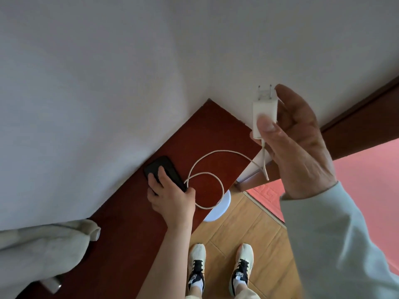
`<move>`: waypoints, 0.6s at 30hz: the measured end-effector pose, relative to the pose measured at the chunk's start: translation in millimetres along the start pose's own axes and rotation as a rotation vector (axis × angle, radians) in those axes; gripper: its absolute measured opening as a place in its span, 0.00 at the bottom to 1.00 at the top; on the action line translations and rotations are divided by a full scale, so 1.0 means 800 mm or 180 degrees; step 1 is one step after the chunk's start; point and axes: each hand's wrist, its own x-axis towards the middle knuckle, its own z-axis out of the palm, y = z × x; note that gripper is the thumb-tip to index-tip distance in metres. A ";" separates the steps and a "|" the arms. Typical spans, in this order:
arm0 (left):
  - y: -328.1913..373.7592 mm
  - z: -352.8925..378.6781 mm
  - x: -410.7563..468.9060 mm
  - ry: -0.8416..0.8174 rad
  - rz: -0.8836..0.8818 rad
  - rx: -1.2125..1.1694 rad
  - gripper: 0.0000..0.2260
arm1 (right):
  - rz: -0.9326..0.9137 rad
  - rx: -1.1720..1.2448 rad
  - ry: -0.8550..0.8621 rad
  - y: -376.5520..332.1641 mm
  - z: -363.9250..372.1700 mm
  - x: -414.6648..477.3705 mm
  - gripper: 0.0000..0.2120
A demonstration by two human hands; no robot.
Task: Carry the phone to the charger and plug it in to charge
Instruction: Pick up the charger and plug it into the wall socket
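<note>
A black phone [167,167] lies on the dark red wooden tabletop [207,126] close to the white wall. My left hand [172,196] rests on the phone's near end, fingers on its screen and thumb at its edge. A white cable [212,175] runs from the phone's near end, loops on the table and rises to a white charger plug [264,113]. My right hand [295,143] holds that plug raised in the air between thumb and fingers, its two prongs pointing up towards the wall.
A pale cloth bundle [43,251] lies on the table's left end. A white round object [218,210] sits under the table's edge. Below are a wooden floor [259,234], my two shoes, a pink mat [367,201] and a dark wooden frame [362,117] on the right.
</note>
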 end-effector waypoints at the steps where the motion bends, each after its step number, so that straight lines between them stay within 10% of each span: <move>1: -0.001 -0.002 0.000 0.0042 -0.0026 -0.0057 0.43 | 0.0018 0.0012 -0.0036 -0.001 0.001 0.001 0.25; 18: -0.072 -0.019 -0.029 0.0547 -0.0299 -0.0438 0.43 | -0.0162 0.0018 -0.0257 -0.036 -0.006 -0.002 0.22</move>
